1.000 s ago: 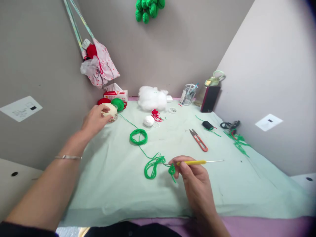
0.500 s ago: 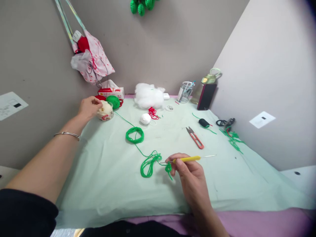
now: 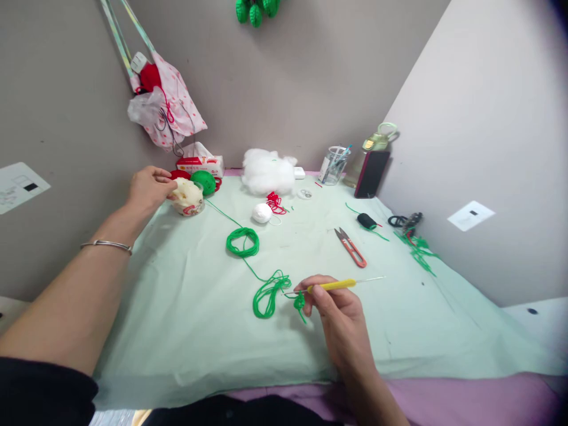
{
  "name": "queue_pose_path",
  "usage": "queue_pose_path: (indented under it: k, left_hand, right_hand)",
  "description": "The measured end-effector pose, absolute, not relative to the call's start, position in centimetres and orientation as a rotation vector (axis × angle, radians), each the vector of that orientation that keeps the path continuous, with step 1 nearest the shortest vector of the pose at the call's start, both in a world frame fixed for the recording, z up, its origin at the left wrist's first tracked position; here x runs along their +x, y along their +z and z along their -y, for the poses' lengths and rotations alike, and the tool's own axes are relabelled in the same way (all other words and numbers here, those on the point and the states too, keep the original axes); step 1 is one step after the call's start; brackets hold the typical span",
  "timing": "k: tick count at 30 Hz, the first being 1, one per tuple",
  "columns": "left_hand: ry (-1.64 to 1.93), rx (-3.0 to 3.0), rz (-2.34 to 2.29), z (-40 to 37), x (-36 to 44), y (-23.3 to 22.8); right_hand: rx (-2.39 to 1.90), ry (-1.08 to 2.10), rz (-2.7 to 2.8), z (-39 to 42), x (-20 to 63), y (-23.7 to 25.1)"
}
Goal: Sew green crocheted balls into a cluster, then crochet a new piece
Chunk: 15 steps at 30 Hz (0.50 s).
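Note:
In the head view, my right hand (image 3: 339, 316) grips a crochet hook (image 3: 337, 285) with a yellow handle and metal ends. A small piece of green crochet (image 3: 299, 302) hangs by its fingers, close to the hook's left end. Loose loops of green yarn (image 3: 265, 299) lie just left of it, joined by a strand to a round green coil (image 3: 242, 242). My left hand (image 3: 151, 188) is at the left side of a clear tub (image 3: 191, 208) with lumpy cream-coloured contents. Its fingers are bent and drawn together at the contents' edge; anything between them is hidden.
Behind the tub are a green yarn ball (image 3: 204, 182) and a tissue box (image 3: 208, 164). White stuffing (image 3: 266, 171), a white ball (image 3: 261, 213) and a pen jar (image 3: 335, 165) stand farther back. Orange-handled snips (image 3: 351, 248), black yarn (image 3: 367, 220) and a phone (image 3: 373, 173) are at right.
My left hand has shifted left, from over the tub's cream contents to their left edge. My right hand, with the crochet hook and green piece, has moved slightly left.

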<state>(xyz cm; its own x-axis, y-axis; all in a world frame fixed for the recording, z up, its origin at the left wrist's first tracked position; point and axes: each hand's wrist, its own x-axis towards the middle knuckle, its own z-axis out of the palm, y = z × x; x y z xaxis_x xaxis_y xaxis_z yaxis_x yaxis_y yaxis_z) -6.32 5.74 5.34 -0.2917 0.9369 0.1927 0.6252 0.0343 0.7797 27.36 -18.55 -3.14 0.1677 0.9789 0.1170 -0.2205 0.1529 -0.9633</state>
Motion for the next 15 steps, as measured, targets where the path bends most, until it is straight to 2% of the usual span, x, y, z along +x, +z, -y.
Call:
queue_pose_path:
  k: [8,12,15]
  left_hand:
    - [1.421,1.462,-1.742,-2.7,-5.9,5.8]
    - [1.514,1.499,-1.415,2.0,-3.8,7.2]
    - [1.488,1.450,-1.373,7.1,-2.5,7.6]
  right_hand:
    - [-1.010,1.106,0.979,18.6,27.4,-3.2]
    - [-1.008,1.108,0.975,18.7,27.5,-3.3]
    - [-1.004,1.117,0.952,18.6,27.5,-3.2]
